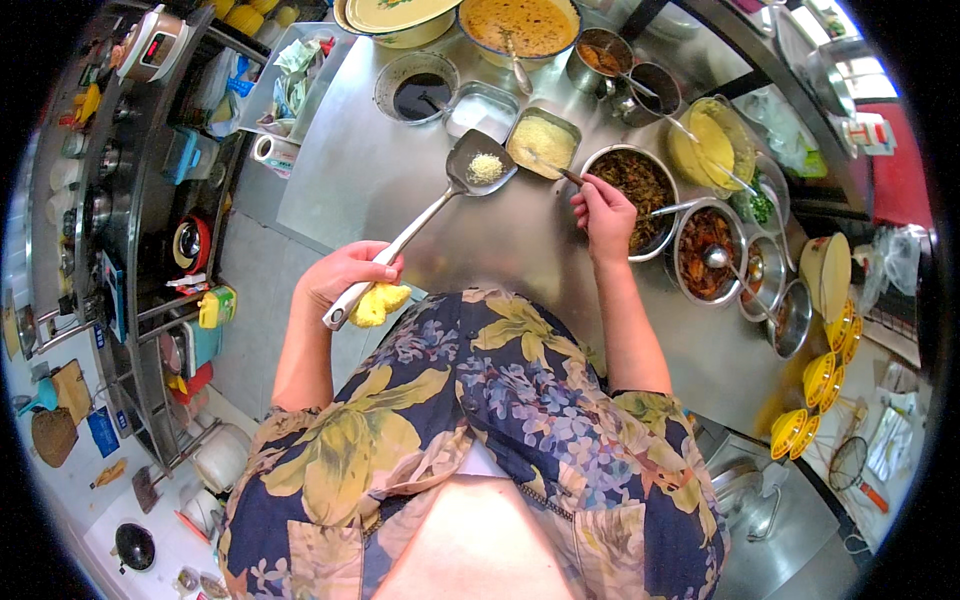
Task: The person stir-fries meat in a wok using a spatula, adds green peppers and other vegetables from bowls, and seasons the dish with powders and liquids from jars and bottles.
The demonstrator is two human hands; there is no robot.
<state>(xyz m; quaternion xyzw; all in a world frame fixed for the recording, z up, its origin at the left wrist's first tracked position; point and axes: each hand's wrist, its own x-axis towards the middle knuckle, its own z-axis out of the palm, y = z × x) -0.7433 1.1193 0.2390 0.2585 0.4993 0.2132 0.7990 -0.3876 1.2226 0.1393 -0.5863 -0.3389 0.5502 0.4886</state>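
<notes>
My left hand (350, 272) is closed around the handle of a wok spatula (420, 222), with a yellow cloth (380, 304) bunched in the same grip. A small heap of pale granules (486, 168) sits on the spatula's dark blade. My right hand (606, 216) pinches the dark handle of a spoon (570, 176). The spoon's other end lies in pale yellow granules (543, 138) filling a square metal tray. Beside that tray is another one with white contents (482, 110). A bowl of dark chopped food (640, 185) stands right by my right hand.
Across the steel counter (330, 170) stand a bowl of dark liquid (420, 98) and a large basin of orange-brown soup (520, 25). To the right are a ladle (716, 257) in reddish-brown food, a yellow-filled bowl (705, 150) and stacked yellow bowls (818, 378). Shelving (130, 230) lines the left.
</notes>
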